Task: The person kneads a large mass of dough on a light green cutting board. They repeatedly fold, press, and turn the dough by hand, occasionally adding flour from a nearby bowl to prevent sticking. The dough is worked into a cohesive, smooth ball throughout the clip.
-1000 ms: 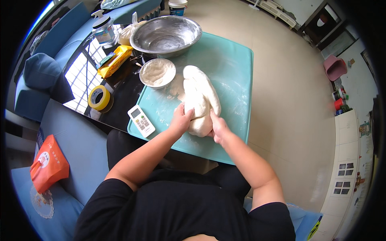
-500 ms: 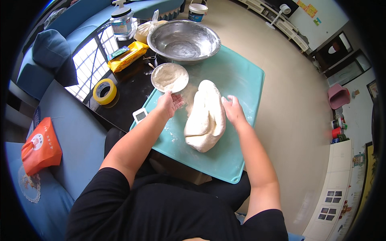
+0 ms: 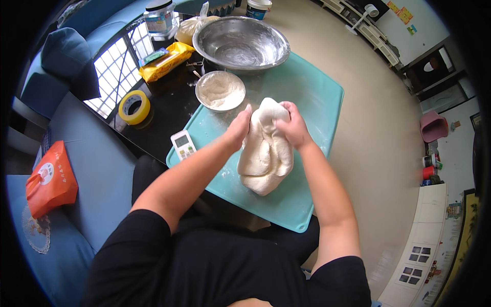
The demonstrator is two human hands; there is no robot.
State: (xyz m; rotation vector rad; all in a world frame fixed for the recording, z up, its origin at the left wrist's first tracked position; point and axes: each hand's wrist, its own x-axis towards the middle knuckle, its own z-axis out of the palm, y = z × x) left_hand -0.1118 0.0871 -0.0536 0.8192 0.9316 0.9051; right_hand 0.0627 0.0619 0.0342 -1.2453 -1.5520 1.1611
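Note:
A large, long lump of white dough (image 3: 263,158), folded along its length with deep creases, lies on a floury teal board (image 3: 225,179). My right hand (image 3: 294,127) is closed over the far right edge of the dough, its thumb pressing on top. Along the dough's left side rests my left hand (image 3: 239,128), with its fingers stretched out and touching it. Just beyond that hand stands a small bowl of flour (image 3: 221,91). A big metal basin (image 3: 243,43), dusted with flour inside, sits at the board's far end.
A white remote control (image 3: 182,144) lies at the board's left edge. On the dark table to the left are a roll of yellow tape (image 3: 134,107), a yellow packet (image 3: 166,62) and a clear jar (image 3: 159,20). An orange bag (image 3: 52,179) rests on the blue sofa.
Both hands have come in to the dough: the right now grips its far right edge and the left has moved right, away from the flour bowl, onto its side.

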